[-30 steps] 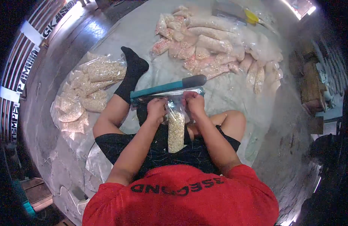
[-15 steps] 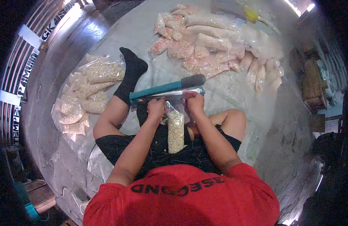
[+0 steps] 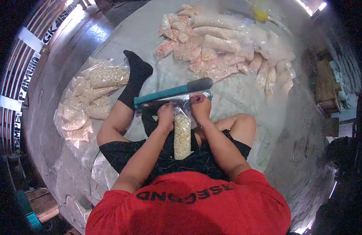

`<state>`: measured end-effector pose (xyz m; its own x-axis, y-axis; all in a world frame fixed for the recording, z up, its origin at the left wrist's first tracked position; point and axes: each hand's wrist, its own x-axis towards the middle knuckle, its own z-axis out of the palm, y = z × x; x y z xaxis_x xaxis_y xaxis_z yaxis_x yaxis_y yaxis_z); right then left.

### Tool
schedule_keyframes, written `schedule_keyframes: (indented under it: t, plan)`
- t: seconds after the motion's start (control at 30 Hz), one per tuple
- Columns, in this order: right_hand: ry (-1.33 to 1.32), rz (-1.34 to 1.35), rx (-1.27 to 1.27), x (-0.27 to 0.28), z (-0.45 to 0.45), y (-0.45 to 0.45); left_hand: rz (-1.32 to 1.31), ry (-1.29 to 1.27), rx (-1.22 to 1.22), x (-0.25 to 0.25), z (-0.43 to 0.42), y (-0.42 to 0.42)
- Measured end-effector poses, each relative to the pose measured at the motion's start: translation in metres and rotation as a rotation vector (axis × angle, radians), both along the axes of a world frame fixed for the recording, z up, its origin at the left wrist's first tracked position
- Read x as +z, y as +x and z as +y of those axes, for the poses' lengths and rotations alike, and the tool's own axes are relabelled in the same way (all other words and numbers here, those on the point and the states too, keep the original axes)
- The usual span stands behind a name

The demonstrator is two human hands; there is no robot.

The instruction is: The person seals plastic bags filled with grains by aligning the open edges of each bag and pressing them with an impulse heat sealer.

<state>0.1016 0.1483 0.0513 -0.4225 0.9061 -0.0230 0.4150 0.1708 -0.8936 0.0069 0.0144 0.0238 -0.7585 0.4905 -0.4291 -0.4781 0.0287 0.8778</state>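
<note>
A clear plastic bag (image 3: 182, 137) filled with pale pieces stands between my thighs, its empty top stretched up to the teal hand sealer (image 3: 161, 94). My left hand (image 3: 165, 116) is closed on the left side of the bag's top. On the right side, my right hand (image 3: 200, 107) pinches the same top edge, close to the sealer's right end. The sealer's arm, with its black handle, is raised a little above its base. The bag's mouth lies at the base, and its exact edge is hard to make out.
Several filled bags (image 3: 77, 103) lie on the left beyond my leg. A larger pile of filled bags (image 3: 224, 43) spreads across the pale sheet (image 3: 243, 102) ahead. My socked foot (image 3: 138, 68) is left of the sealer. Wooden boxes (image 3: 326, 90) stand at the right.
My left hand has turned slightly and shifted a little right along the bag's top. My right hand's fingers have curled more. The bag and sealer have hardly moved.
</note>
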Motion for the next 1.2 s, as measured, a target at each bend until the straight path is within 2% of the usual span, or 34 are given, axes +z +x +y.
schedule_keyframes:
  t: [0.07, 0.2, 0.27, 0.4, 0.47, 0.5, 0.53, 0.6, 0.67, 0.7, 0.73, 0.8, 0.87, 1.0, 1.07, 1.2]
  plan:
    - [0.085, 0.063, 0.019, 0.001, 0.0, 0.001, 0.051, -0.141, -0.037, -0.026, 0.0, -0.011]
    - [0.166, 0.084, 0.023, 0.001, 0.002, 0.002, -0.048, -0.099, 0.013, 0.005, 0.0, -0.005]
    - [0.155, 0.041, 0.067, 0.003, 0.002, 0.004, 0.032, -0.128, -0.071, 0.01, -0.002, -0.006]
    - [0.113, 0.002, 0.045, 0.001, 0.001, 0.011, 0.19, -0.162, -0.154, -0.014, -0.006, -0.011]
    - [0.171, -0.094, -0.015, 0.001, -0.004, 0.02, -0.113, 0.051, -0.038, -0.013, -0.005, -0.01]
    - [0.171, -0.094, -0.015, -0.002, -0.008, 0.025, -0.113, 0.052, -0.038, -0.015, -0.006, -0.011]
    - [0.104, -0.173, 0.037, -0.006, -0.013, 0.03, 0.376, -0.162, -0.159, -0.016, -0.008, -0.012]
    - [0.039, -0.256, 0.088, -0.017, -0.015, 0.034, 0.864, -0.371, -0.277, -0.014, -0.006, -0.009]
    - [-0.199, -0.133, 0.153, -0.03, -0.017, 0.032, -0.228, 0.127, 0.074, 0.024, -0.001, 0.001]
    - [-0.197, -0.131, 0.155, -0.028, -0.017, 0.031, -0.227, 0.129, 0.076, 0.016, -0.002, 0.0]
    - [-0.147, -0.14, 0.133, -0.024, -0.018, 0.028, -0.05, 0.076, 0.012, 0.005, -0.002, -0.002]
    - [-0.095, -0.146, 0.113, -0.02, -0.017, 0.024, 0.129, 0.023, -0.05, -0.006, -0.004, -0.006]
    - [-0.24, -0.038, 0.137, -0.022, -0.014, 0.022, -0.331, 0.155, 0.022, -0.01, -0.003, -0.009]
    - [-0.224, 0.059, 0.133, -0.038, -0.006, 0.012, -0.303, 0.071, -0.066, 0.017, -0.008, -0.003]
    - [-0.351, 0.239, 0.126, -0.037, -0.004, 0.005, -0.227, -0.013, 0.0, 0.042, -0.006, 0.004]
    - [-0.331, 0.36, 0.154, -0.006, -0.004, 0.0, -0.096, 0.064, -0.017, 0.041, -0.005, 0.005]
